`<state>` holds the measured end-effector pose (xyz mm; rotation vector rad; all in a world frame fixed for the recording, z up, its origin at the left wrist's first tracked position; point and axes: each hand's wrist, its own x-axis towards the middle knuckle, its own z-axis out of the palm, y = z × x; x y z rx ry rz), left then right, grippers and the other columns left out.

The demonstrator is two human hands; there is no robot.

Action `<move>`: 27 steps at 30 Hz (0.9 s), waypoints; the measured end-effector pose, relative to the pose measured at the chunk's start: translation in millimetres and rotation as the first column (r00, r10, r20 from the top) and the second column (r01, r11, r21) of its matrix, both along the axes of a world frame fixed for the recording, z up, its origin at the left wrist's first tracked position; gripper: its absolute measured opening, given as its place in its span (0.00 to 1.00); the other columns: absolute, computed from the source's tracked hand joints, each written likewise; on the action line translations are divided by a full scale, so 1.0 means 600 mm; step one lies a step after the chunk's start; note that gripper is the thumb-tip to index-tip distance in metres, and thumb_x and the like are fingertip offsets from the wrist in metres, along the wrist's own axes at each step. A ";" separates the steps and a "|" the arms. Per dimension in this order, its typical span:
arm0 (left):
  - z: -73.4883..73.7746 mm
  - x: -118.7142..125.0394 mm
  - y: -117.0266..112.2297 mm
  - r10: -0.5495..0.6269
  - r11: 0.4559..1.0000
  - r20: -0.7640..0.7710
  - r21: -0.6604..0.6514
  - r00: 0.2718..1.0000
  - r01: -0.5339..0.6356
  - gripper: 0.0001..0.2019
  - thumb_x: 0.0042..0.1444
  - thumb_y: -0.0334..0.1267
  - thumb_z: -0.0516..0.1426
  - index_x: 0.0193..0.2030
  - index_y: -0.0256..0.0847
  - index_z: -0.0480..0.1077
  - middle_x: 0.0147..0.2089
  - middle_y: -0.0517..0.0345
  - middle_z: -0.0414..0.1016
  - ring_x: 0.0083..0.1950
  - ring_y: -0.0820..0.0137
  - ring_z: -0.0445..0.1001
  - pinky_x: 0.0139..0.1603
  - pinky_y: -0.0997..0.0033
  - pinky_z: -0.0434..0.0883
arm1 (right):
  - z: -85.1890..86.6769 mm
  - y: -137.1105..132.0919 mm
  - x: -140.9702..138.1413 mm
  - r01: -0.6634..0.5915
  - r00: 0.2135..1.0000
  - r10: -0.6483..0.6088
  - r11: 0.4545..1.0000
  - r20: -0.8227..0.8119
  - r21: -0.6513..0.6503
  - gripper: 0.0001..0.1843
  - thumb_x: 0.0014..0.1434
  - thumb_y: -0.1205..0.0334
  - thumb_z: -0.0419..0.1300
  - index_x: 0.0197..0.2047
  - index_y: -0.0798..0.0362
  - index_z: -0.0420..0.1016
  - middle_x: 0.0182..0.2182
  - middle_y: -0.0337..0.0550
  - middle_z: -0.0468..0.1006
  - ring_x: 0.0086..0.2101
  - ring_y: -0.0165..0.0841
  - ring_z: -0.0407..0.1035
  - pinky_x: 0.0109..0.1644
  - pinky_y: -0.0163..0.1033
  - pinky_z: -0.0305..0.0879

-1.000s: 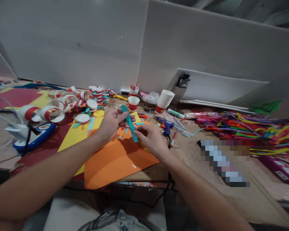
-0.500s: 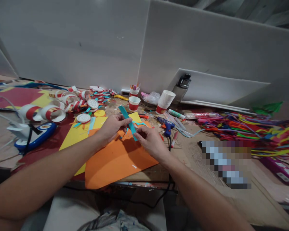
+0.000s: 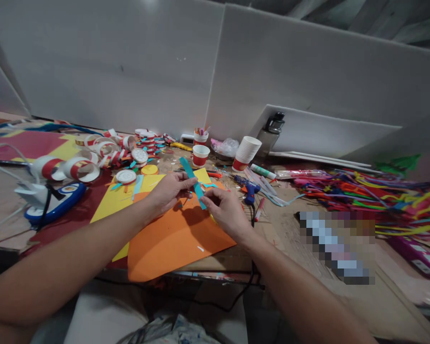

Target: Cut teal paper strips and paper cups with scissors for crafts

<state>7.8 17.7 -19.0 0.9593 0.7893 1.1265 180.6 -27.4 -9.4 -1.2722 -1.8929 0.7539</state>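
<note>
My left hand (image 3: 168,190) pinches a teal paper strip (image 3: 192,179) near its middle. My right hand (image 3: 225,210) grips the lower end of the same strip with closed fingers. The strip slants up to the left, held just above an orange sheet (image 3: 172,239). Under the orange sheet lies a yellow sheet (image 3: 111,203). Small teal scraps lie on the sheets under my hands.
Red-and-white paper rings and round paper discs (image 3: 93,155) crowd the left of the table. Paper cups (image 3: 245,153), a blue glue gun (image 3: 250,187), markers and a heap of coloured strips (image 3: 372,196) lie to the right. A white and blue device (image 3: 52,200) sits at the left.
Both hands have stayed on the teal strip. My right hand has slid up the strip toward my left hand, so less of the strip shows below it.
</note>
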 end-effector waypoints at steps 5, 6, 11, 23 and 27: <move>-0.004 -0.009 0.006 0.036 0.999 -0.019 0.025 0.999 -0.035 0.15 0.43 0.40 0.70 0.30 0.33 0.72 0.28 0.56 0.76 0.26 0.77 0.71 0.22 0.81 0.67 | 0.000 0.004 0.002 -0.072 0.996 0.069 0.996 -0.055 -0.051 0.10 0.58 0.58 0.59 0.31 0.56 0.74 0.24 0.38 0.71 0.25 0.27 0.60 0.29 0.32 0.55; -0.004 -0.010 0.006 0.039 0.999 -0.017 0.026 0.999 -0.039 0.15 0.43 0.40 0.70 0.31 0.33 0.72 0.28 0.56 0.76 0.27 0.76 0.72 0.22 0.81 0.67 | 0.000 0.004 0.002 -0.072 0.996 0.069 0.996 -0.048 -0.055 0.10 0.58 0.59 0.59 0.30 0.56 0.74 0.23 0.37 0.70 0.24 0.26 0.59 0.28 0.32 0.54; -0.002 -0.004 0.002 0.028 1.000 0.056 -0.006 0.998 -0.027 0.11 0.46 0.36 0.68 0.32 0.32 0.73 0.30 0.54 0.77 0.26 0.76 0.73 0.23 0.81 0.70 | -0.005 0.003 0.001 -0.018 1.000 0.018 0.999 -0.007 -0.040 0.10 0.58 0.61 0.58 0.27 0.56 0.72 0.21 0.35 0.67 0.23 0.26 0.57 0.27 0.32 0.52; 0.008 -0.016 0.018 0.195 0.979 0.097 -0.070 0.976 -0.189 0.04 0.53 0.27 0.63 0.30 0.32 0.71 0.27 0.57 0.74 0.25 0.77 0.73 0.24 0.82 0.73 | 0.016 0.019 0.052 0.011 0.743 -0.095 0.991 0.662 0.130 0.12 0.63 0.63 0.58 0.46 0.59 0.76 0.43 0.56 0.74 0.44 0.41 0.68 0.48 0.41 0.61; 0.010 -0.027 0.024 0.240 0.971 0.121 -0.039 0.963 -0.237 0.04 0.53 0.28 0.62 0.31 0.34 0.70 0.28 0.59 0.75 0.25 0.76 0.74 0.23 0.80 0.74 | 0.010 0.011 0.057 -0.042 0.591 -0.007 0.998 0.807 0.039 0.18 0.63 0.61 0.58 0.55 0.58 0.71 0.46 0.58 0.73 0.47 0.43 0.68 0.51 0.43 0.61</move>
